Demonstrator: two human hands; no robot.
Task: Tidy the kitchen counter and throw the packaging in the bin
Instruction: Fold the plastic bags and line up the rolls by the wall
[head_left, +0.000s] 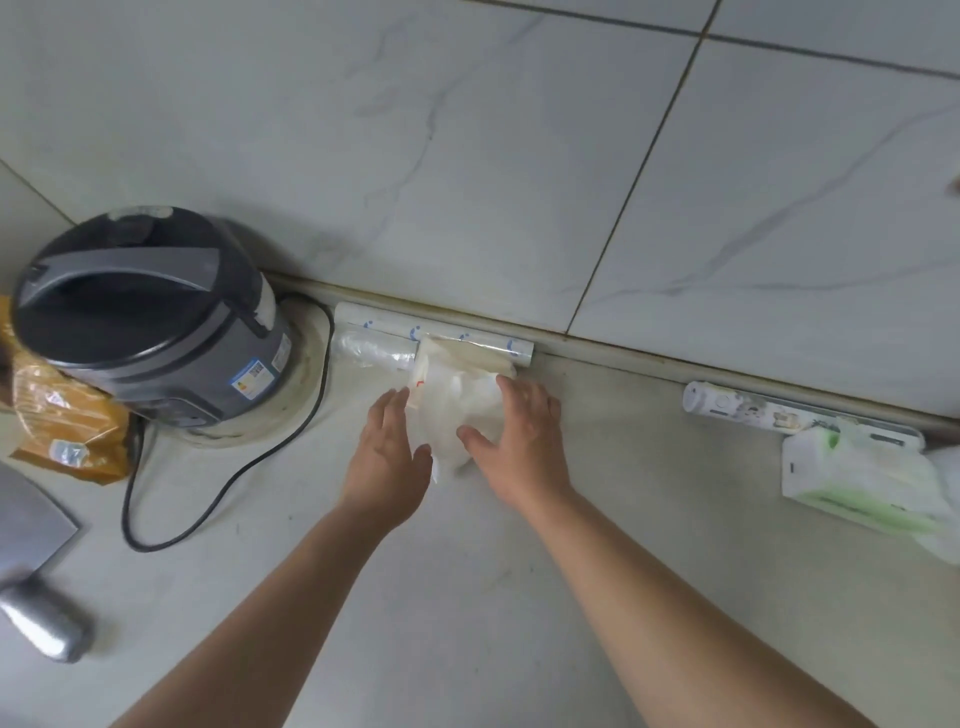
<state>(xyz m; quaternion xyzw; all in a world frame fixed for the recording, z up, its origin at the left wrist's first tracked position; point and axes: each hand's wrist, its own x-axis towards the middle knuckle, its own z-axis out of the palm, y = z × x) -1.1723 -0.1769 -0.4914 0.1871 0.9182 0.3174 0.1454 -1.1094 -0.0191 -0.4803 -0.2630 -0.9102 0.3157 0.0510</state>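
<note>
A pale kitchen counter (467, 597) is seen from above, running from the viewer to a tiled wall (519, 156) at the far side. Near the middle, a crumpled white plastic bag (457, 410) is being gathered between two bare hands. The left hand (387, 457) is laid flat against the bag's left side, fingers extended and close together. The right hand (514, 441) is cupped over the right side, with the thumb pressed into the plastic from the front. The bag is lying on the counter, not yet lifted, and its far end is touching two rolls (431, 343) of wrap laid along the foot of the wall. To the far left, a grey rice cooker (145, 317) is set on a round base, its black cord (218, 467) looped over the counter. An orange packet (67, 421) is tucked just beside the cooker at the left edge. In the near left corner, a cleaver (36, 561) is partly shown, blurred. To the right, a white power strip (789, 415) is laid along the wall, and a pack of tissues (857, 483) is placed just in front of it. No bin is shown. The task is judged to be at an early stage: only one piece of packaging is in hand, nothing appears to be thrown away, and the other items are left to be sorted.
</note>
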